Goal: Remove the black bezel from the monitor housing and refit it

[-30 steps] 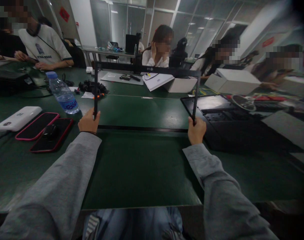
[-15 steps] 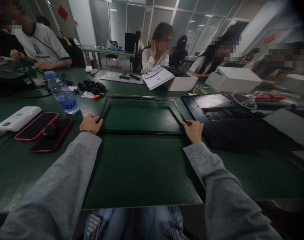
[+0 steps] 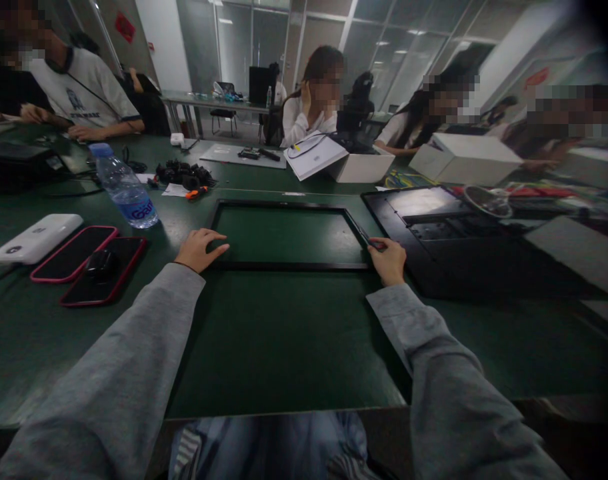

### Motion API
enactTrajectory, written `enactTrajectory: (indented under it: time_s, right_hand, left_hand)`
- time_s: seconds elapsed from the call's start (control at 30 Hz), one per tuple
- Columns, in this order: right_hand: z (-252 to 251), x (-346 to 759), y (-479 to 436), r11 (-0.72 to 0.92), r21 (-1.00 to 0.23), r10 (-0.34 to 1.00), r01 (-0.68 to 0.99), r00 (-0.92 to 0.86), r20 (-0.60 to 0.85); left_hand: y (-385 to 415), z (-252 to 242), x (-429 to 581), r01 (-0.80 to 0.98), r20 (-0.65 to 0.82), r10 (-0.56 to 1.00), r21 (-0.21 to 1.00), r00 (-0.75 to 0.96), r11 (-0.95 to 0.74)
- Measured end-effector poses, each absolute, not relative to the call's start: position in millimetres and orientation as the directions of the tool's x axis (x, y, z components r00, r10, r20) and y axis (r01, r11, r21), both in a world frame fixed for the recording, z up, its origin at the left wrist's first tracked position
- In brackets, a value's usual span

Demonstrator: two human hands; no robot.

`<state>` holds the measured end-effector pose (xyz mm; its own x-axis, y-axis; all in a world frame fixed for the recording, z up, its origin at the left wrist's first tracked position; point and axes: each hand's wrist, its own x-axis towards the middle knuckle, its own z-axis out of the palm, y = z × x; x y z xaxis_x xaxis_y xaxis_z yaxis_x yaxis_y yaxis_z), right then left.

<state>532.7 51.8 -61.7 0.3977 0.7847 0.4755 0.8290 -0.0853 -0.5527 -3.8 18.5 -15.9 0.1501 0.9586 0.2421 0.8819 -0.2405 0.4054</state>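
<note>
A thin black rectangular frame (image 3: 284, 203) lies flat on the green table (image 3: 284, 333) in front of me. My left hand (image 3: 199, 248) rests on the frame's near left corner, fingers stretched out and loose over it. My right hand (image 3: 388, 259) pinches the frame's right side near its lower corner. Both arms wear grey sleeves.
A water bottle (image 3: 125, 188), a white power bank (image 3: 34, 237) and two red-cased phones (image 3: 91, 263) lie at the left. A black monitor back panel (image 3: 464, 247) lies at the right. White boxes (image 3: 464, 160) and several seated people line the far side.
The frame stood upright in both hands a second ago; it has been tipped away and now lies flat on the table. My left hand has opened over its corner.
</note>
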Motion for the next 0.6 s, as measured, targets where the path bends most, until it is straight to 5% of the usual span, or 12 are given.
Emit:
enactTrajectory:
  time_s: [0.17, 0.47, 0.6]
  right_hand:
    - [-58, 534, 50, -0.087, -0.607, 0.778, 0.79, 0.434, 0.453]
    - [-33, 531, 31, -0.11, -0.531, 0.716, 0.84, 0.437, 0.544]
    - [-25, 566, 17, -0.25, -0.574, 0.412, 0.78, 0.622, 0.666]
  left_hand:
    - [5, -9, 13, 0.872, 0.099, 0.947, 0.371, 0.306, -0.32]
    - [11, -9, 9, 0.881, 0.133, 0.968, 0.404, 0.211, -0.247]
    - [12, -10, 10, 0.895, 0.122, 0.978, 0.398, 0.168, -0.204]
